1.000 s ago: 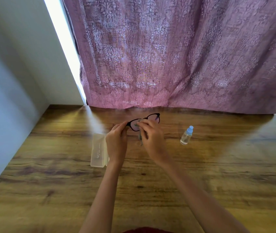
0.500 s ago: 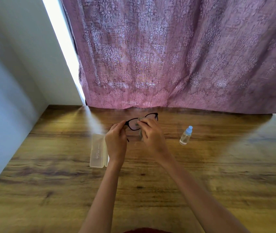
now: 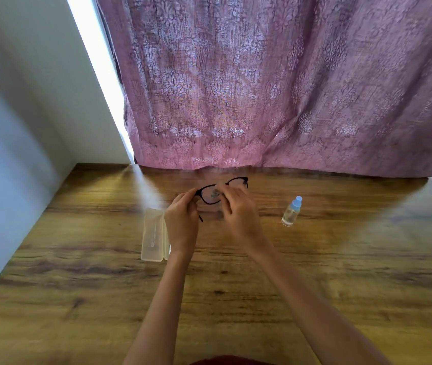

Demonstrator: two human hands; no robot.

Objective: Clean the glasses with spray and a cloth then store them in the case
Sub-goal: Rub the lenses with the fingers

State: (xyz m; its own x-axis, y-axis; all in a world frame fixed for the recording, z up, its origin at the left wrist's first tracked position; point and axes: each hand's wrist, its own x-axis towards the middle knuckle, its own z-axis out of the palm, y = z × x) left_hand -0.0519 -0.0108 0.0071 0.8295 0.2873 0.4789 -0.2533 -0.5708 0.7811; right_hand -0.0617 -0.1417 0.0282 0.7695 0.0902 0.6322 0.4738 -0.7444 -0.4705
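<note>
Head view: the glasses (image 3: pixel 207 197) are held up off the table (image 3: pixel 77 299), over the middle of its far edge, likely so both faces of a lens can be reached. The left hand (image 3: pixel 182 222) pinches the frame's outer end to steady it. The right hand (image 3: pixel 238 214) pinches a small grey-green cloth (image 3: pixel 215 192) onto the adjacent lens, apparently wiping it. The spray bottle (image 3: pixel 291 212) stands upright near the far edge, right of the hands and apart from them. The pale case (image 3: pixel 154 234) lies just beside the left wrist, handy for storing.
</note>
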